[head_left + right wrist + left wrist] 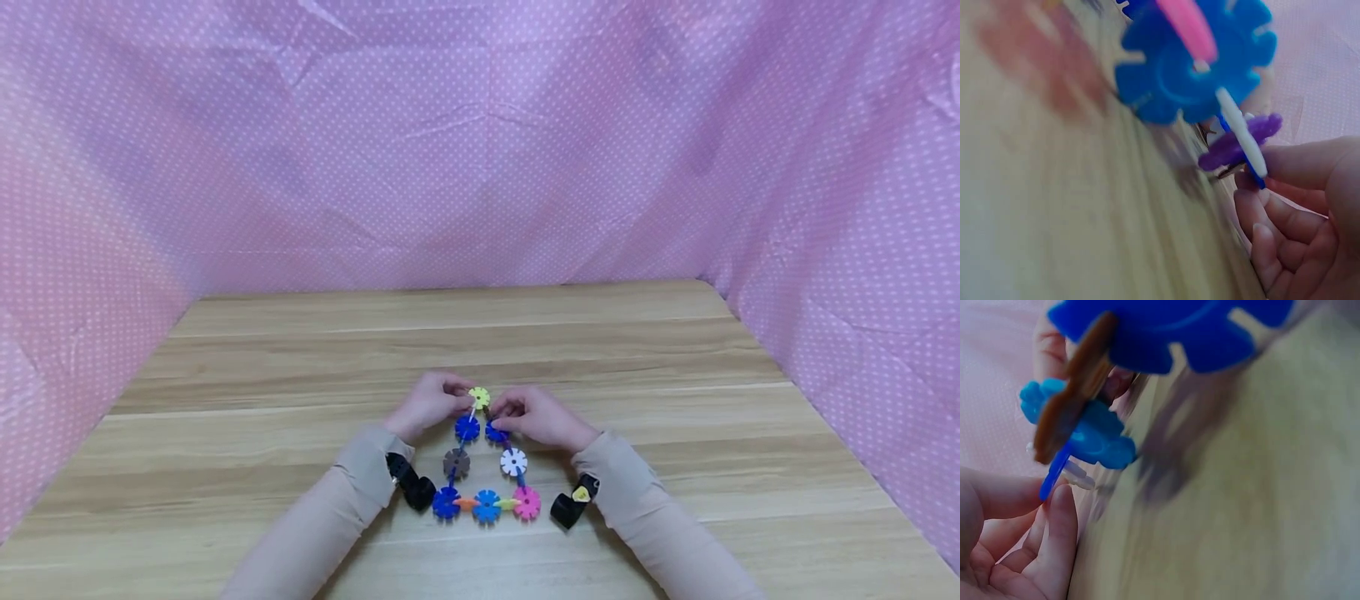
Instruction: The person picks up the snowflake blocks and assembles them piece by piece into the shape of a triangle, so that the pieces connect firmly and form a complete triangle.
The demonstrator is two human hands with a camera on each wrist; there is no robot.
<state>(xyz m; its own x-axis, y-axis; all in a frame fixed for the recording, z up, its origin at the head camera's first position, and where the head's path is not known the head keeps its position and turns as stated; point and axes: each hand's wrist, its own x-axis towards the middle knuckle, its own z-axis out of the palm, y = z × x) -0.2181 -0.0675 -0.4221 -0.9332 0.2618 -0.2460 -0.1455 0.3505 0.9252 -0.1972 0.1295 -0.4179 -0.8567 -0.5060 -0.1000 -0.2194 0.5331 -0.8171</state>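
Interlocking plastic snowflake discs form a closed triangular ring, its yellow disc (pixel 479 397) at the far tip. My left hand (pixel 435 402) pinches the yellow disc from the left, close to a white connecting disc seen edge-on. Lower on that side are a dark blue disc (pixel 467 428) and a grey-brown disc (pixel 456 462). My right hand (pixel 545 417) pinches the right-hand dark blue disc (pixel 495 431), thumb across part of it. Below it comes a white disc (pixel 513 462). In the right wrist view, a purple disc (pixel 1235 147) slots in beside the right fingertips.
Along the near side run a dark blue corner disc (pixel 446 503), a light blue disc (pixel 486 506) and a pink corner disc (pixel 527 503), joined by edge-on discs. Black wrist cameras flank the ring. Pink dotted cloth (pixel 480 167) surrounds the wooden table (pixel 300 350).
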